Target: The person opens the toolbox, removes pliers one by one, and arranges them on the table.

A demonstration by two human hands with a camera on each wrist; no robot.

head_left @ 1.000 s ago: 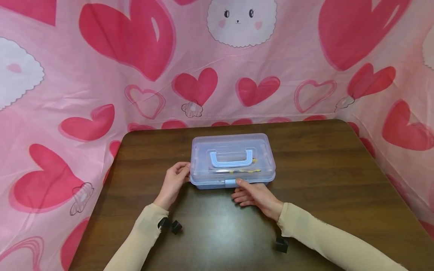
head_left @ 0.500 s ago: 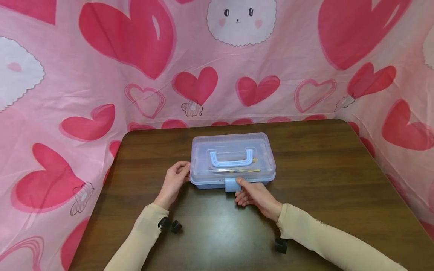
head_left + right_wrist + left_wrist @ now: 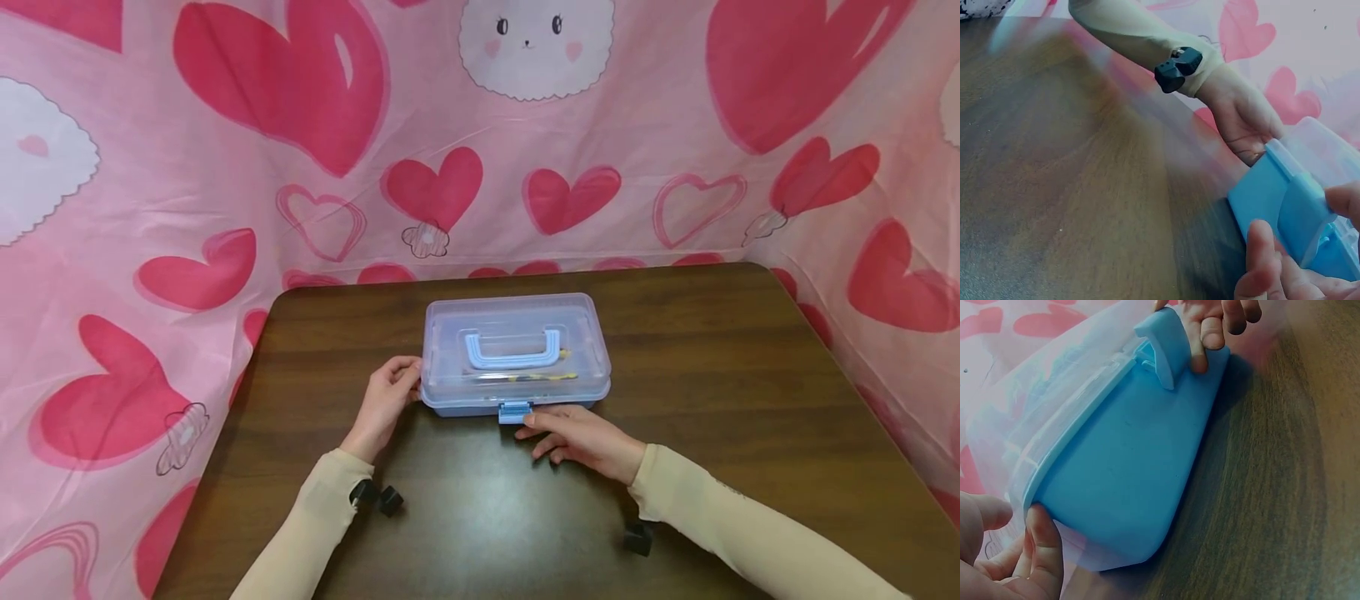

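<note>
A plastic storage box with a clear lid and a light blue base sits lid-down on the table. On its lid stands a light blue handle. My left hand holds the box's left end, fingertips tucked under the lid rim in the left wrist view. The blue front latch is swung outward from the rim. My right hand has its thumb and forefinger at the latch's right side; the other fingers hang loosely below. Something thin, yellow and dark shows through the lid.
The dark wooden table has rounded far corners. A pink cloth with hearts hangs behind it and at both sides. Small black wrist devices sit below the sleeves.
The latch has swung from flat against the box front to sticking outward. My right hand has turned and shifted slightly right and down at it. The left hand and box stay put.
</note>
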